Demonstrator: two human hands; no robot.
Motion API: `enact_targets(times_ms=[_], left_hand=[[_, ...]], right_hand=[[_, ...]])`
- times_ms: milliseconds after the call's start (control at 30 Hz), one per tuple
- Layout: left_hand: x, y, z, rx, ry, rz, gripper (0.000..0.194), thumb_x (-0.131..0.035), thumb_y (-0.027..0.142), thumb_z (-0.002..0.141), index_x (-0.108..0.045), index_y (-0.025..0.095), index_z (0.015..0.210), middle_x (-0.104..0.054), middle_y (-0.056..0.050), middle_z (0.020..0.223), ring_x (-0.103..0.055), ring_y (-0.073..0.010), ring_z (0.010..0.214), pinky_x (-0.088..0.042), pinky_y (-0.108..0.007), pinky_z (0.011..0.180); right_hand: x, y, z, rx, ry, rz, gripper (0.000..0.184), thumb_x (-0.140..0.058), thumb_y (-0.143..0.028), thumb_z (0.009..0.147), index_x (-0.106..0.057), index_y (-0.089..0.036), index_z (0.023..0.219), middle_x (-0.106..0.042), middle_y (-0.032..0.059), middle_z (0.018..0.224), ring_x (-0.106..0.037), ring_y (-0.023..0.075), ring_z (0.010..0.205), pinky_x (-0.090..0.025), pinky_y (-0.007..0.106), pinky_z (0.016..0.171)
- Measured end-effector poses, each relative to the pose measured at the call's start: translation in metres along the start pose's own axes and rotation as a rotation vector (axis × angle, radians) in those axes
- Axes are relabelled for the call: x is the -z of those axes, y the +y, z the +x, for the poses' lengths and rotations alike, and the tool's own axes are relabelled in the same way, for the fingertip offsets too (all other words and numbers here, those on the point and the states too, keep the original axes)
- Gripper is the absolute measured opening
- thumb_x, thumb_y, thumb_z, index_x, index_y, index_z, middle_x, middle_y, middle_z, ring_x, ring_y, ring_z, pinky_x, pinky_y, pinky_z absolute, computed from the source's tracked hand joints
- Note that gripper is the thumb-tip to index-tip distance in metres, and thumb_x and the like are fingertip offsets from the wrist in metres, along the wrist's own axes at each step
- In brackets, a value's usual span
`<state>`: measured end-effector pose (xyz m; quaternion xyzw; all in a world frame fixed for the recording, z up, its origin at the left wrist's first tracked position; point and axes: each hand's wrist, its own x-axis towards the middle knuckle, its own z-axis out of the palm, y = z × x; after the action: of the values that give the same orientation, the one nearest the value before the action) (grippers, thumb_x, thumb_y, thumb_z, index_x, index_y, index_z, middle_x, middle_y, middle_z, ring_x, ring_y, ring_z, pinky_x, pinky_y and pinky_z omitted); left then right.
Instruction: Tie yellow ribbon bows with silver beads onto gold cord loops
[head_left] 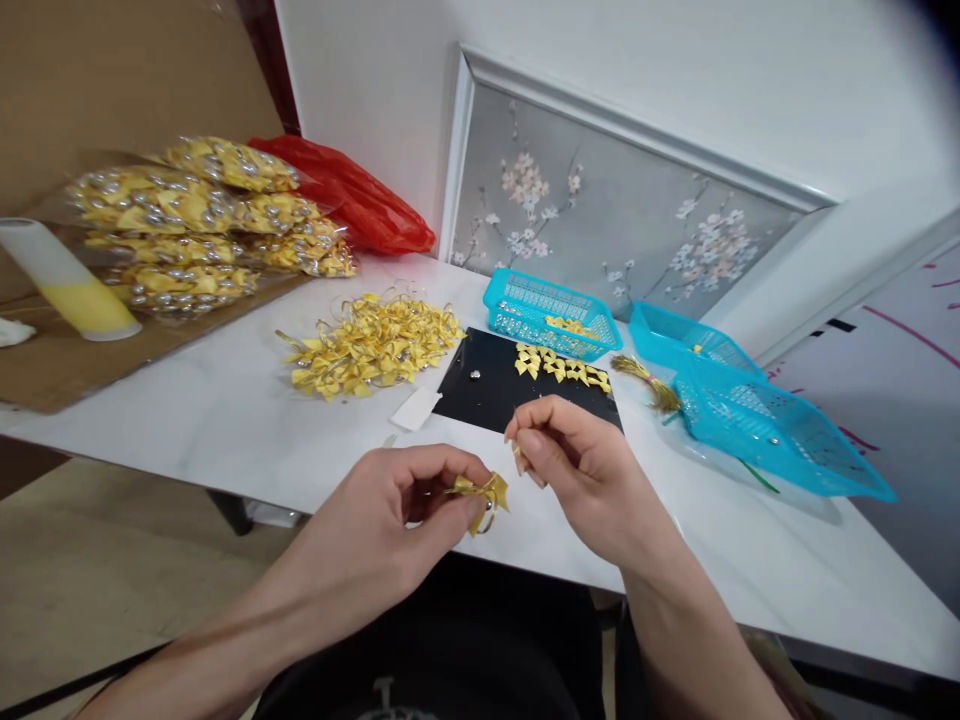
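Note:
My left hand point(420, 500) pinches a yellow ribbon bow point(491, 492) that has a silver bead and a loop of gold tie on it. To the right of it, my right hand point(566, 455) is raised over the table's near part with thumb and fingers pressed together; what they hold, if anything, is too small to name. Just beyond my hands lies a black mat point(480, 395), bearing rows of yellow bows point(559, 366) and one loose silver bead point(475, 376). A heap of finished-looking bows point(375, 345) with beads and gold ties sits to the left of the mat.
Blue baskets point(551, 285) stand behind and right of the mat, one holding beads and bows. A bundle of gold ties point(649, 385) lies between them. At the left are bagged bows point(195, 215), a red plastic bag point(352, 195), a roll point(71, 285) and a white card point(415, 409).

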<state>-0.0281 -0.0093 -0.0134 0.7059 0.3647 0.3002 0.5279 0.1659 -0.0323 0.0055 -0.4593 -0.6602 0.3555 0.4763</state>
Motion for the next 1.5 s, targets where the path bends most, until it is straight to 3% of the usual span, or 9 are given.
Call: enact_targets(times_ms=[400,567,700,833,933,1067,1233,1367,1500], left_hand=[[0.0,0.012,0.007,-0.034,0.019,0.174,0.012,-0.058,0.029,0.086,-0.068,0.022,0.085,-0.066,0.002,0.075,-0.055,-0.0146,0.065,-0.043,-0.025,0.06],[0.0,0.009,0.005,-0.054,-0.046,0.199,0.016,-0.052,0.026,0.09,-0.068,0.025,0.091,-0.066,0.003,0.077,-0.055,-0.0136,0.066,-0.042,-0.024,0.059],[-0.001,0.015,0.004,-0.097,-0.034,0.234,0.016,-0.051,0.021,0.09,-0.067,0.025,0.09,-0.067,0.003,0.08,-0.057,-0.014,0.071,-0.043,-0.024,0.065],[-0.002,0.02,0.004,-0.114,0.01,0.194,0.017,-0.049,0.017,0.09,-0.064,0.023,0.084,-0.063,0.003,0.077,-0.057,-0.0137,0.074,-0.044,-0.023,0.067],[-0.001,0.016,0.003,-0.105,0.035,0.083,0.013,-0.049,0.021,0.092,-0.06,0.024,0.098,-0.059,0.003,0.078,-0.055,-0.012,0.066,-0.044,-0.021,0.059],[0.005,0.009,0.001,-0.155,-0.11,-0.016,0.015,-0.048,0.024,0.094,-0.06,0.025,0.104,-0.058,0.0,0.086,-0.054,-0.0102,0.061,-0.048,-0.021,0.058],[0.004,0.011,0.012,-0.252,-0.227,0.234,0.025,-0.05,0.015,0.09,-0.073,0.024,0.093,-0.063,-0.004,0.098,-0.063,-0.0156,0.083,-0.049,-0.023,0.073],[-0.008,0.013,0.027,-0.319,-0.217,0.447,0.028,-0.047,0.01,0.087,-0.073,0.022,0.085,-0.067,-0.005,0.096,-0.062,-0.0187,0.091,-0.046,-0.026,0.08],[-0.017,0.013,0.038,-0.217,-0.199,0.39,0.025,-0.051,0.019,0.089,-0.069,0.019,0.072,-0.066,-0.004,0.091,-0.059,-0.0171,0.078,-0.045,-0.025,0.069]], right_hand=[[0.0,-0.007,-0.009,0.025,-0.018,0.095,0.01,-0.051,-0.025,0.097,-0.058,-0.022,0.091,-0.052,-0.0042,0.074,-0.045,0.0076,0.065,-0.039,0.02,0.059],[0.001,-0.009,-0.014,0.011,-0.003,0.114,0.01,-0.05,-0.025,0.098,-0.057,-0.022,0.092,-0.051,-0.0052,0.07,-0.046,0.0066,0.061,-0.04,0.018,0.057],[0.001,-0.009,-0.016,-0.012,0.001,0.179,0.01,-0.048,-0.025,0.099,-0.056,-0.021,0.094,-0.052,-0.0057,0.066,-0.048,0.0067,0.058,-0.043,0.019,0.057],[0.0,-0.007,-0.018,-0.006,0.015,0.21,0.01,-0.047,-0.025,0.099,-0.055,-0.021,0.094,-0.052,-0.0061,0.063,-0.05,0.0071,0.057,-0.044,0.02,0.057],[-0.002,-0.001,-0.02,-0.021,0.033,0.264,0.01,-0.047,-0.027,0.099,-0.054,-0.021,0.094,-0.054,-0.0058,0.063,-0.053,0.0078,0.056,-0.044,0.021,0.058],[-0.005,0.014,-0.018,-0.109,0.07,0.416,0.015,-0.051,-0.033,0.097,-0.052,-0.02,0.091,-0.057,-0.005,0.063,-0.055,0.0084,0.055,-0.046,0.022,0.058],[-0.007,0.026,-0.013,-0.194,0.142,0.561,0.019,-0.058,-0.036,0.093,-0.052,-0.019,0.086,-0.058,-0.0044,0.064,-0.055,0.0082,0.056,-0.047,0.022,0.057],[-0.012,0.024,-0.017,-0.151,0.223,0.432,0.014,-0.051,-0.033,0.095,-0.05,-0.021,0.088,-0.058,-0.0039,0.066,-0.057,0.0102,0.058,-0.05,0.024,0.06],[-0.023,0.021,-0.032,0.073,0.273,-0.033,0.013,-0.04,-0.019,0.096,-0.052,-0.02,0.091,-0.058,0.002,0.076,-0.058,0.0149,0.069,-0.05,0.029,0.067]])
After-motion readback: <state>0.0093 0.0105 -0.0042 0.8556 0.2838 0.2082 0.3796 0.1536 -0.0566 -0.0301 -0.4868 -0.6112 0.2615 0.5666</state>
